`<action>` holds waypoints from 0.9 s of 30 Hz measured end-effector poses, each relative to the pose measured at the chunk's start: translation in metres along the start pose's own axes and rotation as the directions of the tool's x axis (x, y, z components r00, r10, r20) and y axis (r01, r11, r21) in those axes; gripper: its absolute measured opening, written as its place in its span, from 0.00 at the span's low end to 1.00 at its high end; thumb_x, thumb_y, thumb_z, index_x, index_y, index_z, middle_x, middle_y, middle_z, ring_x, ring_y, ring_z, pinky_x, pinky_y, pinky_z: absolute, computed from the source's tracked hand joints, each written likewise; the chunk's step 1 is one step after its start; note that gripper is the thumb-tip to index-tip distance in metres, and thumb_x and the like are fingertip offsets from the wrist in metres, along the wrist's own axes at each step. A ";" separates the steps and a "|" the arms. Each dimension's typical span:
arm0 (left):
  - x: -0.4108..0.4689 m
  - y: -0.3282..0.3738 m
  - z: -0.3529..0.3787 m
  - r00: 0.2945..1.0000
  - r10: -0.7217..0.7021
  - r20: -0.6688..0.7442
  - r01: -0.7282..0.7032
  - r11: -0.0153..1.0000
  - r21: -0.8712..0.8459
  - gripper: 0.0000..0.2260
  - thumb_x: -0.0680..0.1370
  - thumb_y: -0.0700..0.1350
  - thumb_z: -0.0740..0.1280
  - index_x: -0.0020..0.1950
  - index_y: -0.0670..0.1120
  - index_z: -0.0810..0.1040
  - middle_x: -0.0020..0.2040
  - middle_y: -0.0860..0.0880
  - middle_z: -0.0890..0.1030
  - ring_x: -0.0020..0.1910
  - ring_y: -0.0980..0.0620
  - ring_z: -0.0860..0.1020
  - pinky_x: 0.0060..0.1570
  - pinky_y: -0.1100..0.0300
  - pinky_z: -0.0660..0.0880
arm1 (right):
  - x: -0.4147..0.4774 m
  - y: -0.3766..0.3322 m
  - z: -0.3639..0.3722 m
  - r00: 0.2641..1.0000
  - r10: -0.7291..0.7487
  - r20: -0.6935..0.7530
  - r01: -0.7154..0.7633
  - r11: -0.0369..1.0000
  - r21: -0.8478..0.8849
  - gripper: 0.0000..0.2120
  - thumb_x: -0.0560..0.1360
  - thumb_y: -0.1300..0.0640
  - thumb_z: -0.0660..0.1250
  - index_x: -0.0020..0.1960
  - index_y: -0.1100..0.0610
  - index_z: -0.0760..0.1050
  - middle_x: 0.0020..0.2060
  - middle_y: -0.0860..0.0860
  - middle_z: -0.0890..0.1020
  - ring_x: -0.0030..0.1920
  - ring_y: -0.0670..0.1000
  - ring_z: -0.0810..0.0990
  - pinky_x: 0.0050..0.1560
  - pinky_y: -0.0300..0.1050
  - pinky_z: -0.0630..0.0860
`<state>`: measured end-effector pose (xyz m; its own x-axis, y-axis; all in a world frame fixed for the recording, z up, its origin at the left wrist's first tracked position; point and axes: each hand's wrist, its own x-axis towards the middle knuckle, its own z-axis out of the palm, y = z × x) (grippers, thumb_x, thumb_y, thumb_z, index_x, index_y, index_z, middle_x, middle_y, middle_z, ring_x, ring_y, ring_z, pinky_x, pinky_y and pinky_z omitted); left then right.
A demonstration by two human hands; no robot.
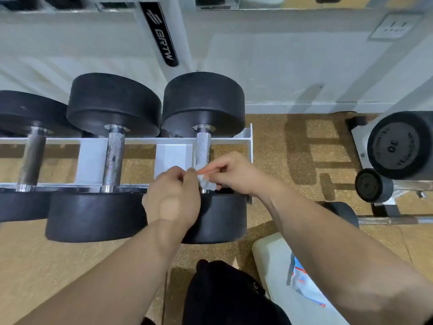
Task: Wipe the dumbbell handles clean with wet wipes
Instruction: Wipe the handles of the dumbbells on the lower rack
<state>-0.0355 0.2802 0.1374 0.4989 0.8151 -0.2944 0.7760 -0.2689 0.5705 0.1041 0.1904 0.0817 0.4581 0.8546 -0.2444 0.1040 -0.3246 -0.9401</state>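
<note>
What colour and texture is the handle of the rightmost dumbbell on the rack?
Silvery metal handle with a fine knurled crosshatch; the head view shows it best.

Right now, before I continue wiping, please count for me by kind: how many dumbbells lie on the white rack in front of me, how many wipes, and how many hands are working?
Dumbbells on the white rack: 3
Wet wipe: 1
Hands: 2, left hand and right hand
Total: 6
</note>
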 end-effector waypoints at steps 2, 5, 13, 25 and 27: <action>0.001 -0.001 0.001 1.000 0.001 0.001 -0.001 1.000 -0.004 0.16 0.81 0.56 0.58 0.40 0.49 0.75 0.38 0.50 0.78 0.41 0.48 0.75 0.52 0.48 0.73 | -0.002 0.005 0.000 0.999 -0.015 0.031 0.015 1.000 -0.003 0.12 0.75 0.67 0.71 0.51 0.52 0.86 0.27 0.48 0.79 0.28 0.42 0.74 0.33 0.33 0.70; 0.004 -0.004 0.003 1.000 0.005 0.002 -0.005 1.000 -0.021 0.14 0.81 0.56 0.59 0.43 0.49 0.77 0.40 0.51 0.80 0.45 0.44 0.77 0.55 0.45 0.74 | 0.010 0.010 0.001 0.992 -0.046 -0.116 0.056 0.995 0.084 0.14 0.75 0.68 0.69 0.50 0.50 0.86 0.33 0.58 0.81 0.32 0.46 0.75 0.36 0.39 0.74; 0.000 -0.002 0.002 0.999 0.030 -0.026 -0.033 0.991 -0.129 0.21 0.75 0.60 0.57 0.42 0.45 0.79 0.41 0.49 0.82 0.46 0.44 0.79 0.55 0.43 0.75 | 0.014 0.027 0.000 0.991 -0.080 -0.109 0.094 0.986 0.137 0.15 0.74 0.66 0.72 0.46 0.45 0.85 0.30 0.41 0.79 0.32 0.41 0.74 0.38 0.35 0.72; -0.001 0.002 0.003 0.998 -0.044 -0.042 0.034 0.979 -0.201 0.27 0.72 0.63 0.56 0.43 0.40 0.79 0.45 0.44 0.83 0.50 0.42 0.78 0.58 0.45 0.74 | 0.032 0.039 0.006 0.976 -0.095 -0.197 0.169 0.897 0.408 0.16 0.75 0.71 0.69 0.42 0.49 0.82 0.35 0.52 0.79 0.33 0.48 0.76 0.37 0.42 0.74; -0.001 0.003 0.004 0.998 -0.043 -0.049 0.033 0.979 -0.200 0.25 0.74 0.63 0.57 0.41 0.41 0.79 0.43 0.46 0.82 0.49 0.43 0.79 0.57 0.46 0.75 | 0.017 0.047 0.006 0.997 -0.081 -0.013 0.081 0.943 0.323 0.15 0.73 0.69 0.72 0.40 0.48 0.83 0.34 0.54 0.78 0.34 0.50 0.73 0.37 0.41 0.71</action>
<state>-0.0325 0.2768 0.1365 0.4450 0.8504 -0.2806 0.6993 -0.1342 0.7021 0.1116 0.1918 0.0321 0.4592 0.8731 -0.1641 -0.1501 -0.1058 -0.9830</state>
